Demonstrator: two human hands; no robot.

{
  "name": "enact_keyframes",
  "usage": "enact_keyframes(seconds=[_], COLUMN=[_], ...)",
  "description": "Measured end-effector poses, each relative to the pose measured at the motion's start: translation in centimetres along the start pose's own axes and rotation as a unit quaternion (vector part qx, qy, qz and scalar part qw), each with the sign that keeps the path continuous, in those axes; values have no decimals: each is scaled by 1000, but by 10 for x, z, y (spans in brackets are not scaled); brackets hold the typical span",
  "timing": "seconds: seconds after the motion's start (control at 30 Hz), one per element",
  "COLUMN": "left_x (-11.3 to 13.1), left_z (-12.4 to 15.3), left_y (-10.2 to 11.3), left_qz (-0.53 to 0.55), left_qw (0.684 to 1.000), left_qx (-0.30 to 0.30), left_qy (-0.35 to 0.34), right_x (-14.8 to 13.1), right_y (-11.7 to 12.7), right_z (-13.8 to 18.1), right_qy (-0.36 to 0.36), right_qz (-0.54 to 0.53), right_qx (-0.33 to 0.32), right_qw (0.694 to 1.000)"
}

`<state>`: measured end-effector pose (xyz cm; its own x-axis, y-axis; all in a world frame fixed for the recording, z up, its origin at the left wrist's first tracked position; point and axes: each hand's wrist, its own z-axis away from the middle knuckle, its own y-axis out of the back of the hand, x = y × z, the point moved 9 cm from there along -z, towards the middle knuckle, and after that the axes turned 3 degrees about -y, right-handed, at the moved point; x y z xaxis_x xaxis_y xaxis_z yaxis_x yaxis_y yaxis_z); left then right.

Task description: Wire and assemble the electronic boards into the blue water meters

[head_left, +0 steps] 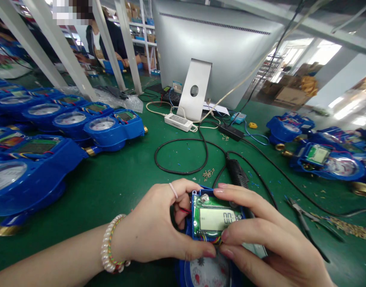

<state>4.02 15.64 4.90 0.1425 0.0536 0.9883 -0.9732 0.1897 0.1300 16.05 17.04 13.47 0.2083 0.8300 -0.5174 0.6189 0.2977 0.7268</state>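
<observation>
A blue water meter [181, 275] is in front of me at the lower middle, with a round dial [208, 273] nearest me. Beyond the dial, its open housing holds a green circuit board [196, 211] whose display reads zeros. My left hand [153, 223] grips the housing from the left, thumb along the near edge and the other fingers behind it. On the other side, my right hand [272, 235] holds the housing, index finger on the far edge, with fingertips pressing near the coloured wires [211, 239] below the display. A glassy cover or panel is partly hidden under this hand.
Several blue meters [111, 129] line the left; more meters [326, 159] stand at right. A black corded tool [236, 173] lies beyond my hands, with small screws [208, 174] nearby. Pliers [305, 223] lie right, and a monitor [212, 48] stands behind. A person [111, 40] is at back left.
</observation>
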Motion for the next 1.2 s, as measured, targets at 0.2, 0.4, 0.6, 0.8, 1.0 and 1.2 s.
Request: enact_keyframes(seconds=[0.2, 0.4, 0.6, 0.8, 1.0, 1.2], left_x=[1, 3, 3, 0, -4, -7], left_z=[0, 0, 1, 1, 1, 1], left_y=[-1, 1, 0, -1, 0, 1], left_qz=[0, -30, -18, 16, 39, 54], left_qw=[1000, 999, 1000, 1000, 999, 998], left_qx=[1, 2, 0, 0, -2, 6], left_qy=[1, -13, -10, -6, 12, 17], right_x=[-2, -6, -7, -4, -6, -6], right_y=[1, 2, 2, 0, -1, -2], right_z=[1, -1, -1, 0, -1, -1], right_qy=[-3, 3, 23, 41, 54, 62], right_qz=[-4, 10, 16, 17, 23, 24], right_qx=[3, 11, 0, -6, -14, -12], right_qw=[1000, 1000, 1000, 999, 998, 998])
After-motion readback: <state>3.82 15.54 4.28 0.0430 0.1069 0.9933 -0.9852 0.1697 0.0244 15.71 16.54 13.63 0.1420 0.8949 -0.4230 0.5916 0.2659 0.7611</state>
